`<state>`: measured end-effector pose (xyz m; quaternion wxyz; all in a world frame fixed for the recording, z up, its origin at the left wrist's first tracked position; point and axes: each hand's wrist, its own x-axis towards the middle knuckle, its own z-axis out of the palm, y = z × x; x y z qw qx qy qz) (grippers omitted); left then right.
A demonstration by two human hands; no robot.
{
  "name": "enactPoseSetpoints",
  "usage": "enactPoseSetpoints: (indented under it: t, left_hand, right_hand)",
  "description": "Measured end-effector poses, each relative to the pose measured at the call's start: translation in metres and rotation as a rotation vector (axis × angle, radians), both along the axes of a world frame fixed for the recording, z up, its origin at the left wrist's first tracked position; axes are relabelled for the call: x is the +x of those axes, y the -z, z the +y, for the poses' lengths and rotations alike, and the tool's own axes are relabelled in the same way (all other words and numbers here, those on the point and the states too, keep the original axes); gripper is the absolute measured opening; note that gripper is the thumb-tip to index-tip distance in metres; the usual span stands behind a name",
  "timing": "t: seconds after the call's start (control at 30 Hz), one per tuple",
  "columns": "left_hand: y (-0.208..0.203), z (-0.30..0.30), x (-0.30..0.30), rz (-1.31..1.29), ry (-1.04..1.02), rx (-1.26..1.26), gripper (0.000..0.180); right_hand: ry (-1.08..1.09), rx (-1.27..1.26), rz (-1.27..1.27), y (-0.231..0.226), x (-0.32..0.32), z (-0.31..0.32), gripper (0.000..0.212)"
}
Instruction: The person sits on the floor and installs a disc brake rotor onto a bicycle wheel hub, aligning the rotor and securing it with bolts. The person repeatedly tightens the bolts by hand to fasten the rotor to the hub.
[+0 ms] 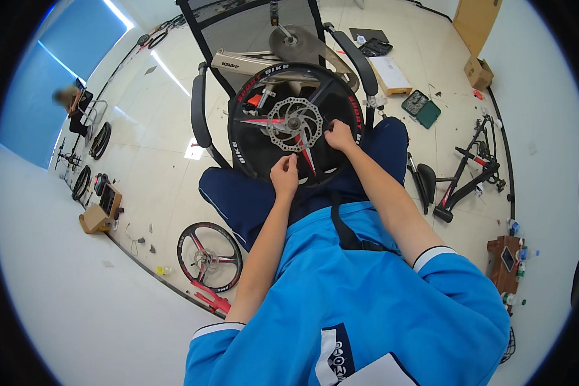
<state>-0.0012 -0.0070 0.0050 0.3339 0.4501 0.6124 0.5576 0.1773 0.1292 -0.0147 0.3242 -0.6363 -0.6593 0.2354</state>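
A black bicycle wheel (243, 137) with red-marked spokes lies across the chair seat and my knees, its hub side facing up. A silver slotted brake disc (277, 134) sits around the hub in the middle of the wheel. My left hand (285, 175) is over the wheel's near edge, below the disc, with fingertips pinched together. Just right of the disc, my right hand (341, 136) has its fingers closed in a pinch over the wheel. Whatever either pinch holds is too small or hidden to make out.
The office chair's armrests (201, 109) flank the wheel; a silver crank-like part (244, 61) lies behind it. Another wheel (191, 257) is on the floor at left. To the right are a bike frame (468, 168), a green case (428, 114) and cartons (478, 73). A person (77, 109) sits far left.
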Motion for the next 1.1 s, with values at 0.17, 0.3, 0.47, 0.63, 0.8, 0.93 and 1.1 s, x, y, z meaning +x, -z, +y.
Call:
enactPoseSetpoints:
  t: [0.17, 0.3, 0.47, 0.63, 0.8, 0.93, 1.1]
  left_hand:
    - [0.007, 0.004, -0.005, -0.144, 0.014, -0.046, 0.029]
    - [0.015, 0.005, -0.008, -0.171, 0.017, -0.051, 0.028]
    - [0.012, 0.012, -0.010, -0.321, -0.016, -0.078, 0.028]
    - [-0.017, 0.038, -0.042, -0.387, -0.071, -0.119, 0.032]
    - [-0.033, 0.058, -0.060, -0.179, 0.049, -0.165, 0.028]
    - [-0.052, 0.053, -0.059, -0.210, 0.041, -0.113, 0.023]
    - [-0.124, 0.052, -0.064, -0.311, 0.155, 0.091, 0.029]
  right_hand:
    - [-0.124, -0.019, -0.098, 0.002, 0.009, 0.009, 0.025]
    - [-0.067, 0.091, 0.000, -0.012, 0.013, -0.002, 0.022]
    - [-0.029, -0.135, 0.525, -0.036, 0.004, -0.012, 0.025]
    - [-0.111, -0.312, 0.657, -0.059, 0.004, 0.003, 0.023]
    - [-0.172, -0.341, 0.592, -0.091, -0.009, -0.002, 0.019]
    - [-0.292, -0.315, 0.583, -0.114, -0.001, -0.004, 0.020]
    - [-0.459, -0.299, 0.716, -0.192, 0.011, -0.010, 0.018]
